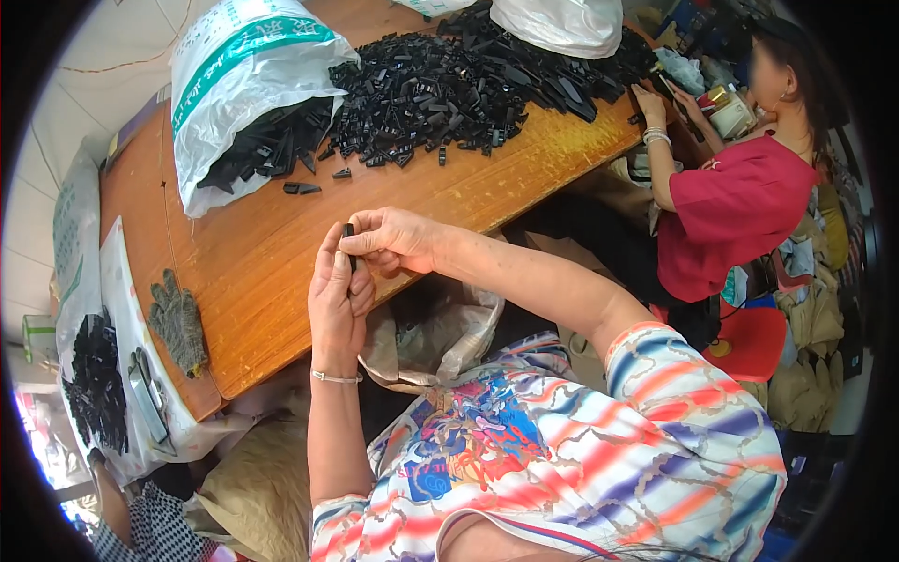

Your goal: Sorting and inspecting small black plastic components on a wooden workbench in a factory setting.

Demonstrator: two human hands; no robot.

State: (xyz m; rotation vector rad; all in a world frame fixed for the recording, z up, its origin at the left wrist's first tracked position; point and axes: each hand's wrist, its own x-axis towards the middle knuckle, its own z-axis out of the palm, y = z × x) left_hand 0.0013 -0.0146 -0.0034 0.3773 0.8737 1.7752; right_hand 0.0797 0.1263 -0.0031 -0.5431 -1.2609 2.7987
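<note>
Above the near edge of the wooden table, my two hands meet around one small black plastic piece. My left hand, with a bracelet at the wrist, grips it upright in closed fingers. Coming from the right, my right hand pinches the same piece between thumb and fingers. Much of the piece is hidden by the fingers. Beyond them spreads a big heap of black plastic pieces. A few loose ones, such as a black clip-like piece, lie nearer to my hands.
A white-and-green sack spills black parts at the back left. Another white sack stands farther right. A grey knitted glove lies on the left. Below my hands is an open bag. A co-worker in red handles parts at right.
</note>
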